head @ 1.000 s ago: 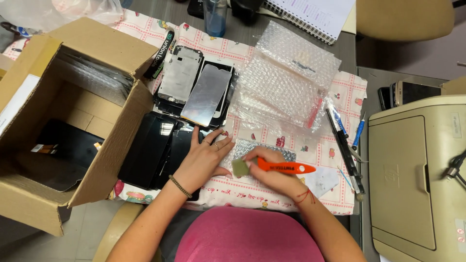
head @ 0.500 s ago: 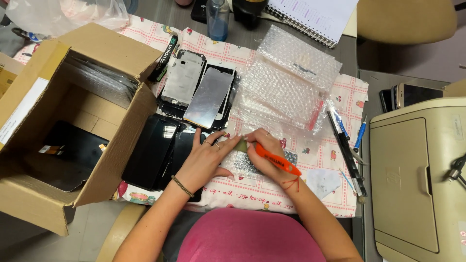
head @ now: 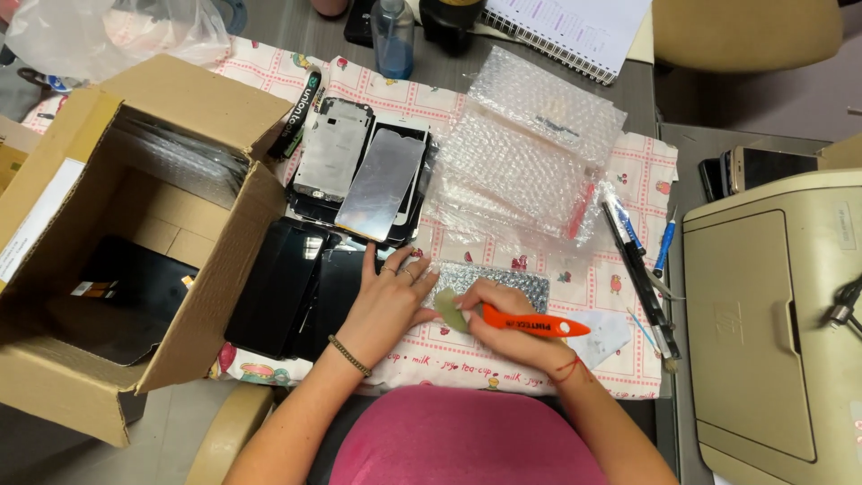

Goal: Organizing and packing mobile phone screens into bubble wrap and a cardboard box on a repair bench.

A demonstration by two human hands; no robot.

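Swinging back level, our right hand point(head: 503, 323) grips the orange scraper point(head: 525, 321), its blade now at the near-left corner of the bubble-wrapped panel point(head: 489, 287). Our left hand point(head: 386, 301) stays flat and open, pinning the panel's left edge.
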